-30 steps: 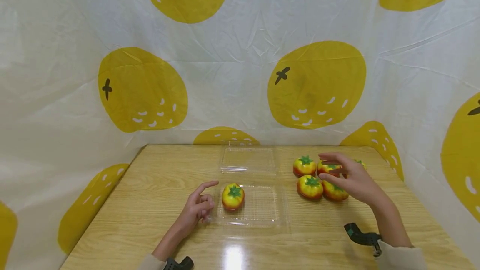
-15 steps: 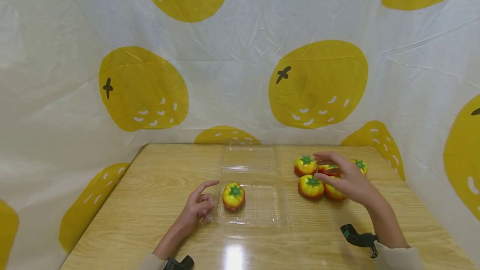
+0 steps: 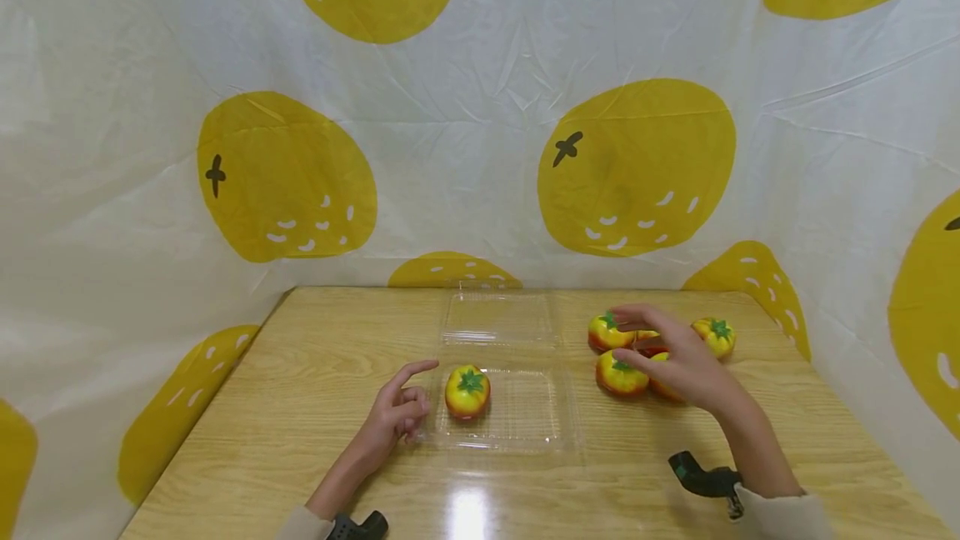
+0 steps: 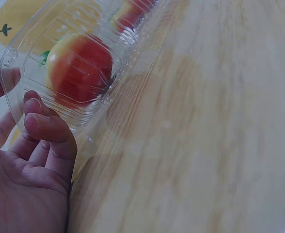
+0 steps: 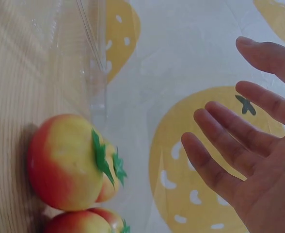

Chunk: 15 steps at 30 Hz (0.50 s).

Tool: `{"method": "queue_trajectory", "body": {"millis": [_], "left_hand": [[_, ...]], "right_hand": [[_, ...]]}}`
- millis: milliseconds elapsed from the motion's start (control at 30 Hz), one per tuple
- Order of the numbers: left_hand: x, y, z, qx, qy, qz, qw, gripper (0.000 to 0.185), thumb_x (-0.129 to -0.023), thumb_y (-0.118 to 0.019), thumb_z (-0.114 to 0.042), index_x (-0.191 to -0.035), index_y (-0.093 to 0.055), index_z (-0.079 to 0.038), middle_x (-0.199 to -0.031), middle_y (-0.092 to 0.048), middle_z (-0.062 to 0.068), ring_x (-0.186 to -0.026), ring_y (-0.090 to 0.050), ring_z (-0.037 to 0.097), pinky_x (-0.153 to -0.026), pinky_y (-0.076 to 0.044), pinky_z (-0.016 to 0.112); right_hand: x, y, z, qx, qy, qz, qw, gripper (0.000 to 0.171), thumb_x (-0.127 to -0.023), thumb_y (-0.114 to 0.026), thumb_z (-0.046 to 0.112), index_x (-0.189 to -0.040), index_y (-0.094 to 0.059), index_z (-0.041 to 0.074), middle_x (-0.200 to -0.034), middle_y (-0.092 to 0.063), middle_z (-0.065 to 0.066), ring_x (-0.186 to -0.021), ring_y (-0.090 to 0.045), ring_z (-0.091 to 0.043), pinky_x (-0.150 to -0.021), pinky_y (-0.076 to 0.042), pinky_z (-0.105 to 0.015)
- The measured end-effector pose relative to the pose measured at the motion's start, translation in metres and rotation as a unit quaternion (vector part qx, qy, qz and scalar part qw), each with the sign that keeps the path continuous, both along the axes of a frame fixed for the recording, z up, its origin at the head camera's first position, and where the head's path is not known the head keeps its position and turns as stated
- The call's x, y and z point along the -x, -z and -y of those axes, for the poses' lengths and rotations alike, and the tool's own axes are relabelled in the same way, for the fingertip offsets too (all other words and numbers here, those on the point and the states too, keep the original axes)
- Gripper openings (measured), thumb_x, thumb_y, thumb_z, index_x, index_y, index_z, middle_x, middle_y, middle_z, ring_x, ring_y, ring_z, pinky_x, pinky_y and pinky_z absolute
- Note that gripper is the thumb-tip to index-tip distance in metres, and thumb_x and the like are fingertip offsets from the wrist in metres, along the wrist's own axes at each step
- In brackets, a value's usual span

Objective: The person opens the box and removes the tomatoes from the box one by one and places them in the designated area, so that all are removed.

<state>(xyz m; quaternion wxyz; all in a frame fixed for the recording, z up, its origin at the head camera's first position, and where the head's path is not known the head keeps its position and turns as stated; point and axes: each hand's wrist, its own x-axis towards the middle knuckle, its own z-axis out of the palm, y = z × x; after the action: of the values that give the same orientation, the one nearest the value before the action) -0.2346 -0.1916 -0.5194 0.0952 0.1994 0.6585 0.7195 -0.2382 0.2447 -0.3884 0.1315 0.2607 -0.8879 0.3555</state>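
Note:
A clear plastic clamshell box (image 3: 525, 445) lies with its lid (image 3: 495, 319) folded back. One tomato-like toy fruit (image 3: 467, 394), yellow and red with green star-shaped leaves, sits in its left part. At the box's left edge is my left hand (image 3: 392, 413), one finger extended and the others loosely curled; in the left wrist view its fingertips (image 4: 48, 127) are right at the rim. My right hand (image 3: 675, 357) hovers over several more such fruits, fingers spread and nothing held. In the right wrist view a fruit (image 5: 65, 162) shows apart from the fingers (image 5: 210, 162).
The cluster of fruits, including a front one (image 3: 618, 377) and a far right one (image 3: 714, 336), stands right of the box on a wooden table (image 3: 330, 340). A white curtain (image 3: 457, 173) printed with yellow fruit encloses the table's back and sides.
My right hand has shifted left over the cluster, uncovering the far right fruit and overlapping the left ones more. My left hand, the box and the fruit in it look unmoved.

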Motion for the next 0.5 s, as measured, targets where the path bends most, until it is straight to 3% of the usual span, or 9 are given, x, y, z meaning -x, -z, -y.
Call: {"method": "queue_trajectory", "body": {"millis": [233, 400, 500], "left_hand": [[0.001, 0.000, 0.000, 0.001, -0.002, 0.003, 1.0000, 0.062, -0.099, -0.051, 0.000, -0.158, -0.030, 0.000, -0.071, -0.048, -0.002, -0.052, -0.040, 0.010, -0.046, -0.038, 0.019], [0.001, 0.001, 0.000, -0.003, 0.000, 0.001, 1.0000, 0.061, -0.099, -0.051, 0.001, -0.157, -0.031, 0.000, -0.071, -0.048, -0.003, -0.053, -0.043, 0.008, -0.046, -0.039, 0.019], [0.001, 0.002, 0.000, -0.004, 0.001, 0.001, 1.0000, 0.061, -0.099, -0.051, 0.001, -0.157, -0.032, -0.001, -0.071, -0.049, -0.003, -0.053, -0.044, 0.007, -0.046, -0.039, 0.019]], "right_hand": [[0.001, 0.005, 0.014, -0.008, -0.020, 0.034, 0.999, 0.051, -0.097, -0.073, 0.023, -0.145, -0.055, 0.016, -0.137, -0.065, -0.008, -0.113, -0.068, -0.020, -0.091, -0.059, -0.033], [0.003, 0.007, 0.027, 0.001, -0.044, 0.038, 0.998, 0.052, -0.096, -0.073, 0.023, -0.144, -0.055, 0.011, -0.139, -0.064, -0.009, -0.116, -0.069, -0.024, -0.095, -0.059, -0.048], [0.002, 0.010, 0.034, 0.004, -0.055, 0.038, 0.998, 0.050, -0.096, -0.074, 0.022, -0.142, -0.056, 0.011, -0.138, -0.065, -0.007, -0.119, -0.067, -0.025, -0.096, -0.058, -0.050]]}}
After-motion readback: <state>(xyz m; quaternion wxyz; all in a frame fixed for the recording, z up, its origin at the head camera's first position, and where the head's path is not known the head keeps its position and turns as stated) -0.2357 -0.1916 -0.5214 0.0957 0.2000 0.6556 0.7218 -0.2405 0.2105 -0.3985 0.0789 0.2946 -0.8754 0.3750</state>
